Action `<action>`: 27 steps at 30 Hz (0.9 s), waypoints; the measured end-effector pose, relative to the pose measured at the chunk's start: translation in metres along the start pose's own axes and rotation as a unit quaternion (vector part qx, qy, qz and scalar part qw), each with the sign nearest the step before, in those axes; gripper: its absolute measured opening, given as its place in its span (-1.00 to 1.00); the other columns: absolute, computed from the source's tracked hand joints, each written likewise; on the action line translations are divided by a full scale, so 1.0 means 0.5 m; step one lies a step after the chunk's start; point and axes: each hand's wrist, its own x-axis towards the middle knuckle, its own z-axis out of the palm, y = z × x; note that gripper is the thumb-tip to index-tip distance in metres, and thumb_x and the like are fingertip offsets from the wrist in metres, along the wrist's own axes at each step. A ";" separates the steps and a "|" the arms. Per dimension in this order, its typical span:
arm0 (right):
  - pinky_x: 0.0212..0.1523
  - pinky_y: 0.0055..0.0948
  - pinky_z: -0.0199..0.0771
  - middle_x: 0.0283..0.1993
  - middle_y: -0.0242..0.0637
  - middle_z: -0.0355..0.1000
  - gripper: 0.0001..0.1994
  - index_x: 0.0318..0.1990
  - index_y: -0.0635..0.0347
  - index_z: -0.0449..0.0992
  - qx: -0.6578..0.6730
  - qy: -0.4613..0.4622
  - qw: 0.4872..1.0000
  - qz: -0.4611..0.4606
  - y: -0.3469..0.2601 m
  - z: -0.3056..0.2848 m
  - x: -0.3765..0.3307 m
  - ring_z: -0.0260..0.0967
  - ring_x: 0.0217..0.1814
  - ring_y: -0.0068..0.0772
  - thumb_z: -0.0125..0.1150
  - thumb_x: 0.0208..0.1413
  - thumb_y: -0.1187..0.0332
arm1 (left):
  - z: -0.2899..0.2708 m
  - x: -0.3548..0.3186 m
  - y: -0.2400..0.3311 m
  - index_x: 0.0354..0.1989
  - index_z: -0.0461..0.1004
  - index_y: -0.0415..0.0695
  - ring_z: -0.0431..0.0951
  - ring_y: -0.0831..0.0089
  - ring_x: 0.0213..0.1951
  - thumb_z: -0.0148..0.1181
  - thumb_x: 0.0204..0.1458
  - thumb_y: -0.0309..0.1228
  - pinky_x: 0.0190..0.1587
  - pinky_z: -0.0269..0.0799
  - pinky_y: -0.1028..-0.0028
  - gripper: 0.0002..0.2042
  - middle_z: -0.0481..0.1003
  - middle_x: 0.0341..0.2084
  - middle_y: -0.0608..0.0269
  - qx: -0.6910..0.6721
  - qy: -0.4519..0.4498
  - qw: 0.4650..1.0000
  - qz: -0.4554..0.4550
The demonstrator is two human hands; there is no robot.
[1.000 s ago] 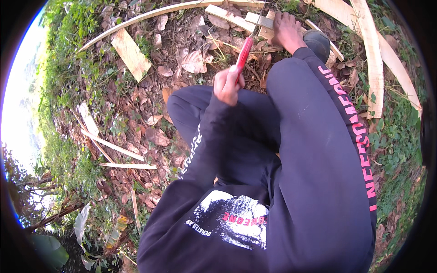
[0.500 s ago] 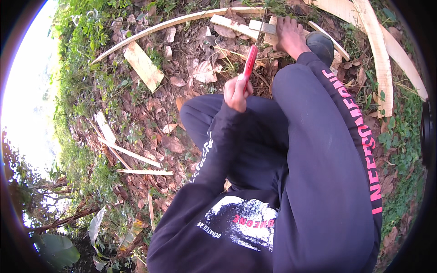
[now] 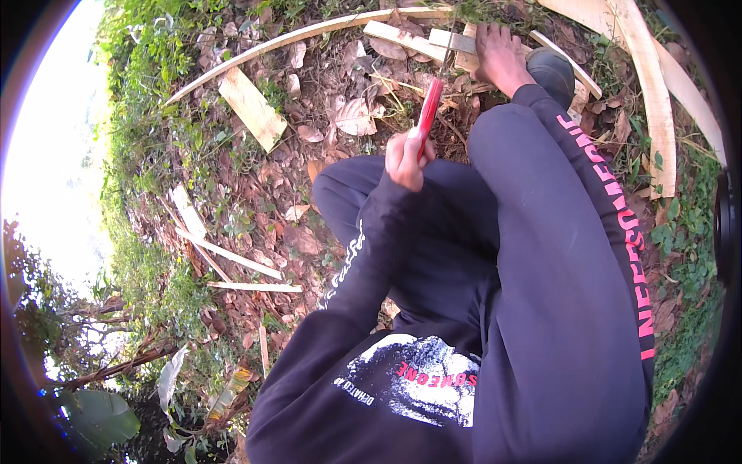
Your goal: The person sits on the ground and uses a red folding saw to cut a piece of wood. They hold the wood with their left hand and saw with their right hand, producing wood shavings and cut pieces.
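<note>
My left hand (image 3: 408, 161) is closed round the red handle of a saw (image 3: 430, 108). Its thin blade, seen nearly edge-on, points away from me and crosses a short wooden strip (image 3: 454, 41) near the top of the view. To the right of the blade, my right hand (image 3: 502, 59) lies palm down with fingers stretched out, pressing on the pale wood; part of the strip is hidden under it. Just right of that hand is my dark shoe (image 3: 553, 77), beside and partly over other wood pieces.
Long curved-looking boards (image 3: 649, 93) lie at the right. A long thin strip (image 3: 309, 35) and a flat wood piece (image 3: 253, 110) lie at the far left. Several narrow offcuts (image 3: 236, 255) rest among dry leaves. My bent knees (image 3: 510, 147) rise close to both arms.
The whole view has shifted slightly. Against the ground, the saw and my left hand have drawn back a little toward me. My right hand stays on the wood.
</note>
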 end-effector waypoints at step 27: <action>0.12 -0.03 0.33 0.05 -0.02 0.30 -0.14 0.08 0.35 0.25 -0.034 -0.021 0.999 0.004 0.004 -0.017 0.003 0.25 0.21 0.02 0.62 -0.36 0.12 | 0.035 0.064 0.004 -0.58 0.42 -0.27 0.17 0.65 -0.69 -0.17 0.29 -0.27 -0.58 0.03 0.56 -0.57 0.32 -0.74 0.34 -0.054 -0.054 0.996 -0.052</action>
